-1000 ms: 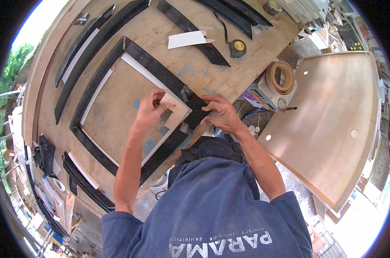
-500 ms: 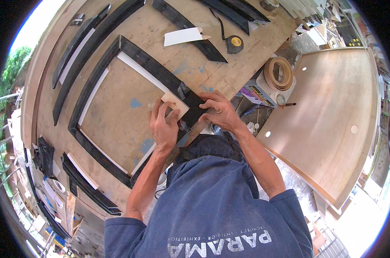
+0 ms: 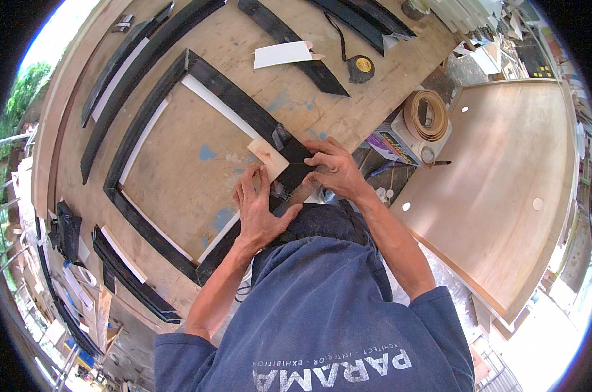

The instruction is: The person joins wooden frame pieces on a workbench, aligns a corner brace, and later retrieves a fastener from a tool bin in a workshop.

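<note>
A black-covered frame [image 3: 227,93] with white strips along its inner edges lies on the wooden worktable, one corner close to my body. A small pale wood block [image 3: 268,157] rests at the inside of that corner. My left hand [image 3: 260,212] touches the block's near edge with its fingertips; its thumb is spread away, so the hand is open. At the outer side of the corner, my right hand [image 3: 335,171] has curled fingers and thumb closed on the black frame. Its fingers partly hide the frame's edge there.
More black curved strips [image 3: 116,108] lie on the worktable [image 3: 208,32], with a white piece [image 3: 281,55] and a tape measure [image 3: 360,68] at the far side. To the right stand a tin [image 3: 394,147] topped by a coiled band [image 3: 425,115] and a large wooden panel [image 3: 498,189].
My left thumb has come off the wood block and swung toward my body, and the left hand has drawn back slightly. My right hand stays at the corner.
</note>
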Tool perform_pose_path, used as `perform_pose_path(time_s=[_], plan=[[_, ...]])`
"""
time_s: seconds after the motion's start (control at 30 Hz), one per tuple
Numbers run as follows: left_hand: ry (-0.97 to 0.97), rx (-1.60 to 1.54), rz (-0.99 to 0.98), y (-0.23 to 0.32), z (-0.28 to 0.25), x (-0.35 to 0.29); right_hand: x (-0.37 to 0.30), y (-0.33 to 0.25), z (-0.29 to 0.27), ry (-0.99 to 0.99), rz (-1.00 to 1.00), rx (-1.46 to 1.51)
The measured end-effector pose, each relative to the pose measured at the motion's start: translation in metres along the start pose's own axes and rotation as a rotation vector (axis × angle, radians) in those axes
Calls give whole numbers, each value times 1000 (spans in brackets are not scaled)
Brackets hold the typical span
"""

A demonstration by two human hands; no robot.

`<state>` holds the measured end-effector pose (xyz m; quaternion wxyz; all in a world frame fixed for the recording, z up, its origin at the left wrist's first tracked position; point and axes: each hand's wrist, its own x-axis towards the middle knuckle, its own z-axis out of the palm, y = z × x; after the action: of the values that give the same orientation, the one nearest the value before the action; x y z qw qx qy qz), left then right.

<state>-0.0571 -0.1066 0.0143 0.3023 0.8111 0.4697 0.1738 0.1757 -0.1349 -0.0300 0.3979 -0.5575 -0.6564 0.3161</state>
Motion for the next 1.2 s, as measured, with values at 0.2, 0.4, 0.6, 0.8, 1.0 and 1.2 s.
perform_pose_path(time_s=[0.2,0.4,0.6,0.8,1.0,1.2], plan=[[-12,51,-35,-5,10,-6,5,-12,-4,-52,-43,-120],[97,66,134,-17,19,-14,-1,-11,-2,-30,-133,-222],[99,140,146,-13,21,-13,-9,-12,1,-50,-203,-326],[99,108,122,-13,22,-12,-11,-2,2,-83,-281,-396],[84,49,105,-11,20,-10,-11,6,4,-94,-352,-420],[53,72,66,-3,21,-6,-9,3,6,-72,-382,-473]])
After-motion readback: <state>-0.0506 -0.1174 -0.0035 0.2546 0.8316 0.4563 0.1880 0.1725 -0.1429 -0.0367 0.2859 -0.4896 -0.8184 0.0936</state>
